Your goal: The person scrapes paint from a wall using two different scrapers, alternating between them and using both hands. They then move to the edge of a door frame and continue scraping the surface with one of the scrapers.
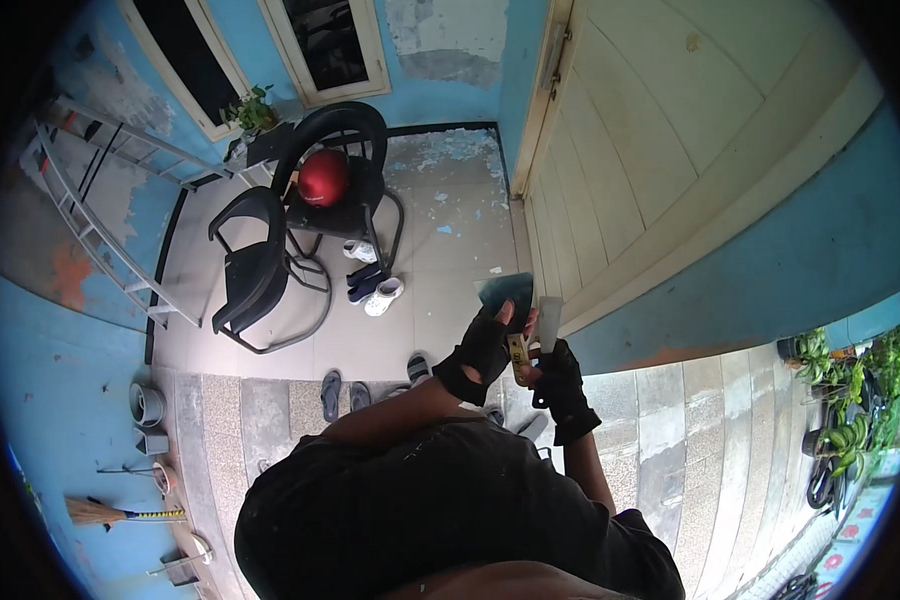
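My left hand, in a black fingerless glove, is closed on a wide scraper with a dark, flat blade pointing away from me. A yellow label with dark print shows just below that blade, between the hands. My right hand, gloved the same way, grips a putty knife with a narrower, pale blade standing upward. Its handle is mostly hidden by the fingers. Both tools are close together in front of my chest, near the lower edge of the cream door.
Two black chairs stand ahead, one bearing a red helmet. White clogs and sandals lie on the floor. A ladder leans at left above a broom. Potted plants line the right. Paint flakes dot the tiles.
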Available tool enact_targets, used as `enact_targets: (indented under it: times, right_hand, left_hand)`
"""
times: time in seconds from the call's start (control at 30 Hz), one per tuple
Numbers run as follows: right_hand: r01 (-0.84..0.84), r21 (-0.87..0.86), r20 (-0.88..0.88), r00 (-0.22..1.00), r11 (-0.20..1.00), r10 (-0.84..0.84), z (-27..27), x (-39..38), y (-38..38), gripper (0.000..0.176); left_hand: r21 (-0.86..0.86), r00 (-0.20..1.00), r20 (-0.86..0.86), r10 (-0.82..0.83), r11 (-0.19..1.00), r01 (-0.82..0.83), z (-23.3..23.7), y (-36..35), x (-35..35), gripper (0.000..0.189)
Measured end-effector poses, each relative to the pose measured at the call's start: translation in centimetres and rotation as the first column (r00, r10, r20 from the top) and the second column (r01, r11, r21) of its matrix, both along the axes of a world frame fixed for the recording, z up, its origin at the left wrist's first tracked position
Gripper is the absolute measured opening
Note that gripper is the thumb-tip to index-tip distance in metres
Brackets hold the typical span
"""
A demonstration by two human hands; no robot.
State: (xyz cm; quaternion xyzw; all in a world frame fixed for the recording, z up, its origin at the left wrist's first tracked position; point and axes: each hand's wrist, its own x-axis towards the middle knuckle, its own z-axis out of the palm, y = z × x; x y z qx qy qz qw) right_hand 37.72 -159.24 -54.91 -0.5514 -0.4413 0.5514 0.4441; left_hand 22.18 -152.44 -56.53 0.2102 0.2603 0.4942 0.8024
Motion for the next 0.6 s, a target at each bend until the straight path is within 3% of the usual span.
enact_targets:
  times: [0.23,0.3,0.37,0.4,0.47,0.6]
  right_hand:
    - [-0.077,0.130,0.257,0.966,0.989,0.041,-1.2,1.4,-0.6,0.047]
    - [-0.072,0.152,0.190,0.981,0.986,0.043,-0.7,0.9,-0.1,0.048]
    - [-0.065,0.166,0.118,0.992,0.984,0.046,-0.6,0.2,0.8,0.048]
    - [-0.082,0.167,0.139,0.989,0.982,0.059,-0.6,-0.2,1.4,0.048]
    - [-0.124,0.162,0.163,0.982,0.979,0.098,-0.5,-1.3,2.5,0.049]
    - [-0.215,0.120,0.176,0.965,0.969,0.192,0.8,-4.7,4.8,0.048]
  left_hand:
    - [0.066,0.979,-0.088,0.183,0.982,-0.178,0.9,-2.8,1.2,0.035]
    - [0.107,0.964,-0.131,0.231,0.970,-0.218,0.8,-3.2,0.6,0.029]
    - [0.214,0.797,-0.572,0.194,0.973,-0.083,-0.5,-3.5,-0.4,0.022]
    - [0.209,0.794,-0.572,0.207,0.973,-0.103,-0.8,-3.9,-0.5,0.022]
    - [0.273,0.871,-0.408,0.274,0.947,-0.170,-0.9,-4.5,-0.9,0.022]
    - [0.311,0.784,-0.518,0.342,0.929,-0.200,-0.3,-3.4,-4.7,0.024]
